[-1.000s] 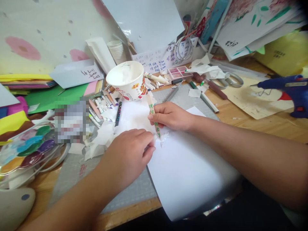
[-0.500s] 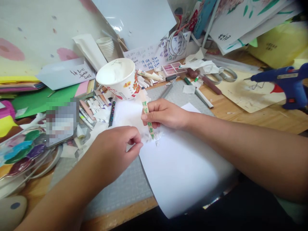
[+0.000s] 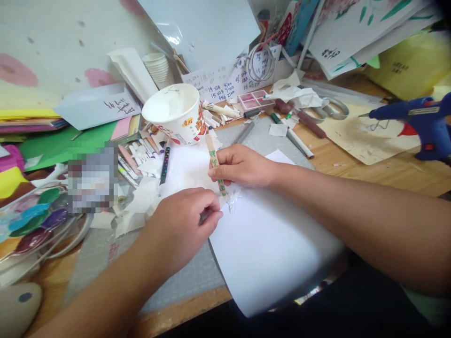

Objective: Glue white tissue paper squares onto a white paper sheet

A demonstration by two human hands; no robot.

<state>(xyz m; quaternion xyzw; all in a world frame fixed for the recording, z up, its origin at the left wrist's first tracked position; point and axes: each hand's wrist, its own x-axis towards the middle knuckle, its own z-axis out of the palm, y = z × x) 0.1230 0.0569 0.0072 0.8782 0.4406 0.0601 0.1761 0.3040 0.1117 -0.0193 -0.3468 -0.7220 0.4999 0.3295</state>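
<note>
My right hand (image 3: 243, 165) pinches a flat wooden craft stick (image 3: 210, 143) between thumb and fingers. A strip of tape with green print (image 3: 221, 187) runs along the stick, which stands tilted over the white paper. My left hand (image 3: 185, 218) is closed, thumb and forefinger together, just beside the stick's lower end. Whatever it may pinch is too small to make out. Crumpled clear-white scraps (image 3: 232, 199) lie under the stick on a large white sheet (image 3: 260, 253), whose front part hangs past the table edge.
A paper cup (image 3: 176, 119) stands behind my hands, with a black dotted pen (image 3: 165, 164) beside it. Several markers and paper scraps (image 3: 141, 197) lie left. Scissors (image 3: 331, 110) and a blue glue gun (image 3: 419, 117) lie right. A paint palette (image 3: 31, 216) is at far left.
My left hand has moved right, closer to the stick's lower end. The stick sits slightly higher in my right hand, with more bare wood showing at its top.
</note>
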